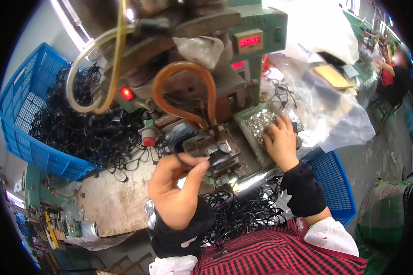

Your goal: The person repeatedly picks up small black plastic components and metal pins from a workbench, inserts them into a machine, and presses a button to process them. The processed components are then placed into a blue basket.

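My left hand (178, 190) is in front of the press, thumb and forefinger pinched on a thin black cord whose end reaches the small metal die (221, 149). Most of that cord is hidden by the fingers. My right hand (283, 143) reaches into a metal tray (263, 158) of small shiny metal pieces (259, 120) right of the die. Its fingers are bent down among the pieces, and whatever they pinch cannot be made out. The green press (202, 20) stands over the die, with an orange tube (159, 85) looping down to it.
At left, a blue crate (46, 158) overflows with black cord loops (85, 128). More black cords (243, 208) lie across my lap. A red button (148, 138) sits left of the die. Another blue crate (337, 183) stands at right, below clear plastic bags (335, 121). Another person (394, 75) sits far right.
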`<control>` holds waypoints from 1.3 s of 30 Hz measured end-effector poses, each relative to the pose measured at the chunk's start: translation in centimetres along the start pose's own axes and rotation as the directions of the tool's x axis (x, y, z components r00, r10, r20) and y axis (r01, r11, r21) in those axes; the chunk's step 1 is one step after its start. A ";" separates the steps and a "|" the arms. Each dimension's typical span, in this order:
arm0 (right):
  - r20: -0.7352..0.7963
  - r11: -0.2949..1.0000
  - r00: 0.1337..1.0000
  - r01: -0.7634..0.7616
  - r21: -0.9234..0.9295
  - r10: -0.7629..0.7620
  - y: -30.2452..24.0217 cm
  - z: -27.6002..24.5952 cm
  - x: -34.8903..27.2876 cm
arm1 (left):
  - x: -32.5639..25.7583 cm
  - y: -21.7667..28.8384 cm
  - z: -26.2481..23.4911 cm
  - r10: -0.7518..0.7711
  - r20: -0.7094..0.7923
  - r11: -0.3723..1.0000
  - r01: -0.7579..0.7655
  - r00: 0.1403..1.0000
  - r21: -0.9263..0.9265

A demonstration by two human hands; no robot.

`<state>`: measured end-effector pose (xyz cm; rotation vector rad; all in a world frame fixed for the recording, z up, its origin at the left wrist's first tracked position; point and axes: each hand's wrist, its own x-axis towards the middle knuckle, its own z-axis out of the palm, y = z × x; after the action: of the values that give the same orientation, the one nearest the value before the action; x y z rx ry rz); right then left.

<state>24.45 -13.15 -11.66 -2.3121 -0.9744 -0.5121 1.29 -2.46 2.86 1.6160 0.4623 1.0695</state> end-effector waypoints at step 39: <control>-0.144 0.899 0.985 -0.022 0.437 0.094 1.1 -1.6 -0.8 | -6.0 -19.5 -15.0 -0.292 -0.308 0.385 0.406 0.906 0.829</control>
<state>24.55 -15.22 -11.23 -1.8617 -0.8387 -0.4013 -9.76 7.97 -17.39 2.1929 1.5947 0.5568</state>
